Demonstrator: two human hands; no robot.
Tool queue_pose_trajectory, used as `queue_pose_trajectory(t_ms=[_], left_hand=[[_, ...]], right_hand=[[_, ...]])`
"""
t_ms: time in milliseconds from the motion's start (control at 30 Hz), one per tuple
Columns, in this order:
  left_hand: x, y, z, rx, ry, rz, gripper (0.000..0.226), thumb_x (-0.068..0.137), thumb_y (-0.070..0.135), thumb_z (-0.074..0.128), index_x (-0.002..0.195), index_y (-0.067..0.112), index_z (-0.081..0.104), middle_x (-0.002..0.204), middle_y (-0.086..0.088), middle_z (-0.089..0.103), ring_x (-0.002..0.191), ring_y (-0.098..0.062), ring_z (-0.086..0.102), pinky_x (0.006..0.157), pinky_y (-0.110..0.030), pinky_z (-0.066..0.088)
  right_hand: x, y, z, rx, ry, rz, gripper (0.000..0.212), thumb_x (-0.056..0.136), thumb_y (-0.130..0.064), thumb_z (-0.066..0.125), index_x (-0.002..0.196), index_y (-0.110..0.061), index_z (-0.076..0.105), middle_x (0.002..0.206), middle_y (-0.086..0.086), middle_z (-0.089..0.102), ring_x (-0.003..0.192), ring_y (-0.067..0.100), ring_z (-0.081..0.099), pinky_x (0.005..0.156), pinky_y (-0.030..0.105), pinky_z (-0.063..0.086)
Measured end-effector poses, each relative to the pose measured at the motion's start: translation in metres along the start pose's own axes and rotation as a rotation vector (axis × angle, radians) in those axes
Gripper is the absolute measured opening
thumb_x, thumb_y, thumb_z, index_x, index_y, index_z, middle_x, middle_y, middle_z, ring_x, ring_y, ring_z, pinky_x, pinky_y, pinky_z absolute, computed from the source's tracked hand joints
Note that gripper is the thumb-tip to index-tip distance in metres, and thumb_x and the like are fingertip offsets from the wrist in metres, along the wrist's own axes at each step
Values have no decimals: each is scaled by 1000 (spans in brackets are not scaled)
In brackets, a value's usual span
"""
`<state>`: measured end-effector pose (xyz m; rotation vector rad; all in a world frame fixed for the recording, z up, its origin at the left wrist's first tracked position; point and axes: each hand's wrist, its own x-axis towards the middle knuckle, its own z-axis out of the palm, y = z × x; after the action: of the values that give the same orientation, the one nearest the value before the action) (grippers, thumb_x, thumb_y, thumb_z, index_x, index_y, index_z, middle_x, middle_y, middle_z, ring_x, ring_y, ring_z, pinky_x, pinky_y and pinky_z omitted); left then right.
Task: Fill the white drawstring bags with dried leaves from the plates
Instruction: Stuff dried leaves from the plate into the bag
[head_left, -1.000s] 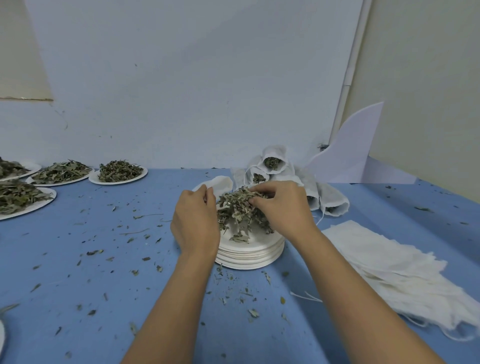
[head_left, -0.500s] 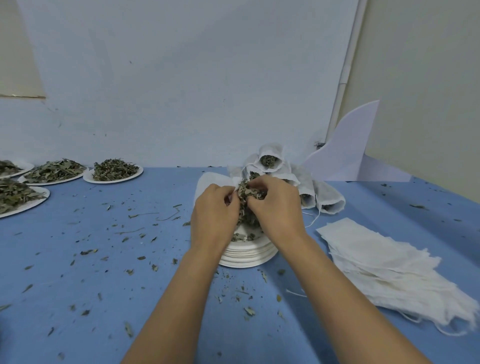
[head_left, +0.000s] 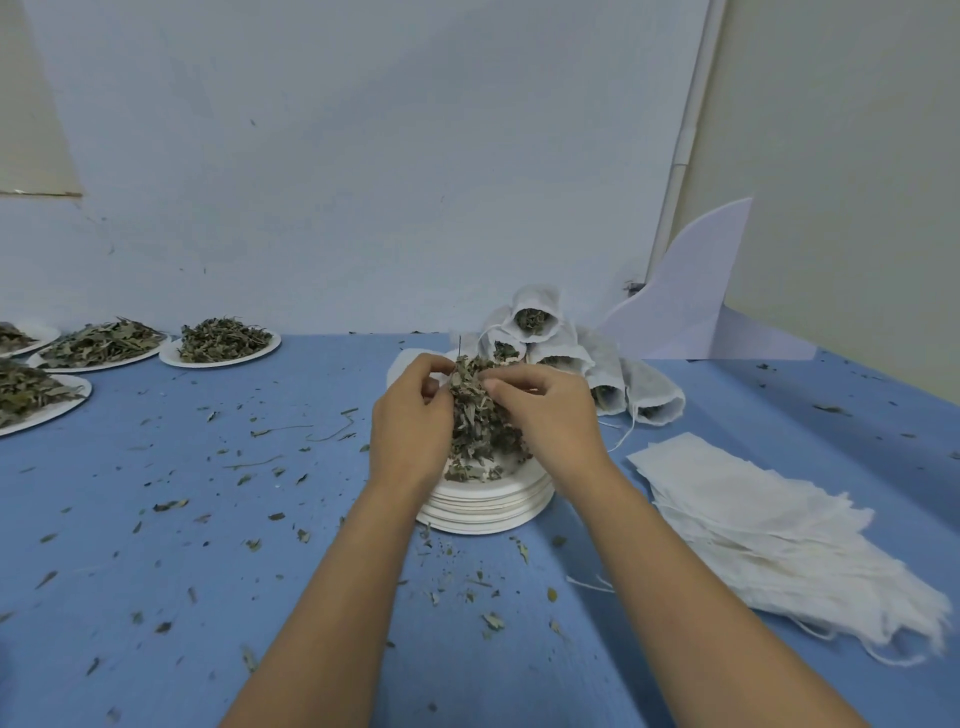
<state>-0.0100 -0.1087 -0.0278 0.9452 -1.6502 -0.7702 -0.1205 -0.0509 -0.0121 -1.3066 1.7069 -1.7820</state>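
A stack of white paper plates (head_left: 485, 506) stands at the table's middle. Above it, a clump of dried leaves (head_left: 475, 415) is held between both hands. My left hand (head_left: 410, 426) grips the clump from the left, fingers curled at its top. On the right side my right hand (head_left: 545, 421) pinches the clump. A white drawstring bag (head_left: 408, 364) lies flat just behind the hands, mostly hidden. Several filled bags (head_left: 535, 322) are piled behind the plates, open mouths showing leaves.
A pile of flat empty white bags (head_left: 769, 525) lies at the right. Several plates of dried leaves (head_left: 221, 343) sit at the far left. Leaf crumbs litter the blue table (head_left: 208, 519). A white curved board (head_left: 685, 301) leans in the back corner.
The hands came together around the leaves and lifted them into a tall clump over the plates; since half a second ago the hands have parted slightly.
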Motion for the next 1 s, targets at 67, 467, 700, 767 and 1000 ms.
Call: queue_pose_trajectory(t_ms=[67,467,700,767,1000], left_hand=[[1,1,0,-29,-22,-1,24,94,8,48,95,29,59,78,3,60,63,-8,52,50,-9,37],[-2,4,-1,-234,-185,-71,21,93,18,51,83,33,62,84,4,65,83,-13,63,77,-37,51],[-2,2,2,-143,-136,-36,21,85,45,64,87,25,58,74,-6,60,63,-11,53,61,-27,46],[-3,4,4,-136,-97,-40,28,85,49,62,84,22,55,64,-1,49,54,-10,44,54,-24,39],[-1,2,3,-219,-51,-111,15,86,32,68,84,23,55,67,-2,48,63,-18,49,62,-36,43]], right_hand=[[1,4,-1,69,22,34,20,78,-13,75,95,-24,73,86,-13,68,80,2,64,71,16,51],[2,11,3,-92,118,-34,22,79,-13,74,101,-17,75,71,-28,61,74,-11,60,75,11,49],[-10,6,14,-317,80,-236,19,87,-10,62,95,-18,76,78,-9,72,74,0,61,67,12,44],[-14,6,17,-422,58,-331,21,87,-5,59,96,-15,75,85,-1,72,80,11,61,74,20,44],[-11,5,18,-81,6,-50,44,91,-4,45,126,-24,62,115,-9,67,99,-4,57,81,4,40]])
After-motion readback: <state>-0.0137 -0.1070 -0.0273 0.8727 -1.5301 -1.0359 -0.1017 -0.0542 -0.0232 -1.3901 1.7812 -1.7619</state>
